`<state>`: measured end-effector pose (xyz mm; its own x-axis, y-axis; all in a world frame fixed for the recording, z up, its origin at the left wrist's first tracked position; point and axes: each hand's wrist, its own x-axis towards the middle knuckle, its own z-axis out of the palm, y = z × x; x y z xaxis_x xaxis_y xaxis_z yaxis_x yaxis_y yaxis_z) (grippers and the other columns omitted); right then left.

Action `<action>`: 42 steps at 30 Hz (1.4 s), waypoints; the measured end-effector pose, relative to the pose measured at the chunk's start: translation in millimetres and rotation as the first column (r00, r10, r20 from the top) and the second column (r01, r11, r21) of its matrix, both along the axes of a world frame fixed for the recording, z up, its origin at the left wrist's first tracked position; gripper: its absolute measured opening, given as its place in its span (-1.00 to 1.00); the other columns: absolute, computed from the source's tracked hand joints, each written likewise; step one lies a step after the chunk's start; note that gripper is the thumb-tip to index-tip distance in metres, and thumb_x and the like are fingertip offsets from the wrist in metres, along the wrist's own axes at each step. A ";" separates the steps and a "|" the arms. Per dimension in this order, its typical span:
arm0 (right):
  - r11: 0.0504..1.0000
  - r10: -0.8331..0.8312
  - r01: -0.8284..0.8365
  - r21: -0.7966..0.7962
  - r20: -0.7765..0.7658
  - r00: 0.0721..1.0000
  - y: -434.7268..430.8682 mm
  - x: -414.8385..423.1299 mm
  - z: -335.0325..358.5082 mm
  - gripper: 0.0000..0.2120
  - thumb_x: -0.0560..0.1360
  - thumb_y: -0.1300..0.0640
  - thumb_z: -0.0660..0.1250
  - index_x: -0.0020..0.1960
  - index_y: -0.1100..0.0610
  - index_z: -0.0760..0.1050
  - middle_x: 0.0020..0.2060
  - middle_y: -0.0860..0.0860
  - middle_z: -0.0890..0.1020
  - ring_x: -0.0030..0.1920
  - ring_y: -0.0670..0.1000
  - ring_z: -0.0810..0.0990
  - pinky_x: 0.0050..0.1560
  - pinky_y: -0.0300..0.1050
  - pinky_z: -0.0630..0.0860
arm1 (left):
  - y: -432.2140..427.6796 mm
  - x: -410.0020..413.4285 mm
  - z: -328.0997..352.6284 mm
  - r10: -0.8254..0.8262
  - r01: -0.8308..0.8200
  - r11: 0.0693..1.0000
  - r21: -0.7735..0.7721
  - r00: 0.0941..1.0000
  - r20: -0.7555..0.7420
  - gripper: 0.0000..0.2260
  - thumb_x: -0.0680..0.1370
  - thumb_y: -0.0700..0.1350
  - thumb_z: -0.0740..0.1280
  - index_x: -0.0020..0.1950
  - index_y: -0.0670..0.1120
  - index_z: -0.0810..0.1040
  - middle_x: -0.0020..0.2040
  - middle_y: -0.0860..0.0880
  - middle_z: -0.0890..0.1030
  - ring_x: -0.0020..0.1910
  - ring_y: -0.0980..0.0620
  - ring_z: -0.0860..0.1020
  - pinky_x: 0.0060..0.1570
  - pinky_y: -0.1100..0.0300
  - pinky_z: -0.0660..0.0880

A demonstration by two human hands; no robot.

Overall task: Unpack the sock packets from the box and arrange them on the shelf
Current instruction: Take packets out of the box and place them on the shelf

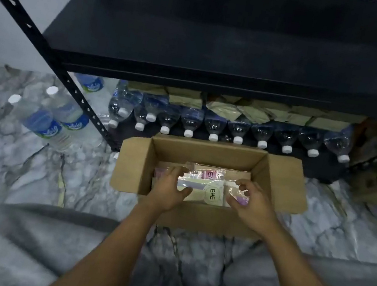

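Grey-clad knees (43,243) frame the bottom edge, and two bare forearms reach forward over a marbled floor (27,165) into an open cardboard box (133,163) standing on it. The left hand (170,185) grips the left edge of the top sock packet (209,189), fingers over it and thumb under. This packet is a clear, glossy wrap over pale cream socks, with a round label reading ENE. The right hand (254,205) is curled over a neighbouring purple packet (241,199); whether it actually grips cannot be told. A pink-labelled packet (207,174) lies just behind, also inside the box. Beyond the box, a row of water bottles (214,124) lies with white caps facing out under a black shelf (202,31), whose top board is bare. More bottles (43,117) stand on the floor to the left.
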<state>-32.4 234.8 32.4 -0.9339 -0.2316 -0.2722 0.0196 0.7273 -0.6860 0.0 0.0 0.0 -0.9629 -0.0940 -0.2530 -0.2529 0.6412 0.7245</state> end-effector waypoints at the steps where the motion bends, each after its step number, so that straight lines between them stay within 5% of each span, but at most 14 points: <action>1: 1.000 -0.012 0.012 0.004 0.001 1.000 0.2 -4.0 -5.6 -0.59 0.41 0.04 0.45 0.20 0.11 0.48 0.10 0.03 0.52 0.10 0.01 0.49 0.02 -0.24 0.34 | -0.4 -7.4 -7.3 -0.009 0.009 1.000 -0.011 1.000 0.005 -0.58 0.48 -0.10 0.43 0.31 -0.12 0.46 0.25 -0.11 0.52 0.23 -0.09 0.48 0.25 0.02 0.41; 6: 0.998 -0.026 0.025 0.049 0.033 0.999 -1.4 -15.2 -23.7 -0.58 0.39 0.04 0.45 0.21 0.10 0.49 0.12 0.02 0.55 0.10 0.02 0.51 0.09 -0.17 0.41 | -0.4 -40.4 -37.6 -0.082 0.094 0.990 -0.101 0.990 0.112 -0.48 0.43 -0.03 0.45 0.35 -0.10 0.43 0.29 -0.11 0.49 0.31 -0.13 0.44 0.27 0.02 0.40; 14: 0.996 -0.094 0.094 0.010 0.041 0.995 6.2 -17.3 -38.4 -0.61 0.41 0.01 0.44 0.20 0.05 0.48 0.09 -0.06 0.53 0.11 0.02 0.51 0.13 -0.12 0.45 | -4.3 -71.6 -72.1 -0.218 0.345 0.890 -0.300 0.897 0.384 -0.21 0.44 0.06 0.46 0.56 0.06 0.11 0.54 0.00 0.16 0.49 -0.13 0.18 0.38 -0.14 0.18; 22: 0.994 -0.113 0.114 -0.005 0.018 0.993 9.4 -26.9 -34.3 -0.60 0.43 0.05 0.43 0.23 0.07 0.47 0.10 0.01 0.55 0.05 -0.02 0.51 0.01 -0.21 0.39 | -12.5 -62.7 -80.1 -0.249 0.360 0.844 -0.397 0.919 0.306 -0.52 0.45 -0.09 0.43 0.35 0.03 0.43 0.42 -0.01 0.36 0.41 -0.07 0.27 0.33 -0.09 0.21; 27: 0.983 -0.166 0.168 -0.080 0.031 0.986 10.9 -27.0 -27.0 -0.61 0.42 0.06 0.43 0.22 0.05 0.47 0.10 -0.02 0.55 0.03 -0.04 0.50 -0.02 -0.19 0.43 | -13.8 -53.9 -77.9 -0.262 0.312 0.868 -0.387 0.948 0.178 -0.60 0.44 -0.12 0.45 0.26 0.06 0.52 0.31 0.04 0.49 0.34 -0.03 0.38 0.31 0.03 0.26; 32: 0.974 -0.197 0.198 -0.107 0.021 0.980 13.2 -23.7 -19.9 -0.65 0.43 0.10 0.43 0.19 0.07 0.49 0.05 -0.03 0.55 0.00 -0.01 0.52 -0.15 -0.40 0.37 | -13.3 -49.7 -75.8 -0.228 0.276 0.923 -0.267 0.953 0.198 -0.71 0.41 -0.13 0.47 0.10 0.05 0.53 0.19 -0.01 0.58 0.19 -0.05 0.51 0.20 0.06 0.43; 42: 0.954 -0.230 0.233 -0.192 0.037 0.973 14.3 -24.8 -15.7 -0.76 0.42 0.12 0.44 0.05 -0.02 0.50 -0.15 -0.19 0.57 -0.08 0.03 0.57 0.02 -0.06 0.53 | -14.1 -48.7 -66.0 -0.165 0.174 0.984 -0.041 0.973 0.160 -0.68 0.40 -0.23 0.46 -0.05 0.14 0.46 -0.10 0.07 0.58 -0.06 0.01 0.58 -0.02 0.08 0.54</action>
<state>-57.2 249.1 16.7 -0.9645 -0.0594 -0.2574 0.1824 0.5552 -0.8115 -48.7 -14.1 -66.0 -0.9152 0.0491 -0.3999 -0.2442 0.7219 0.6475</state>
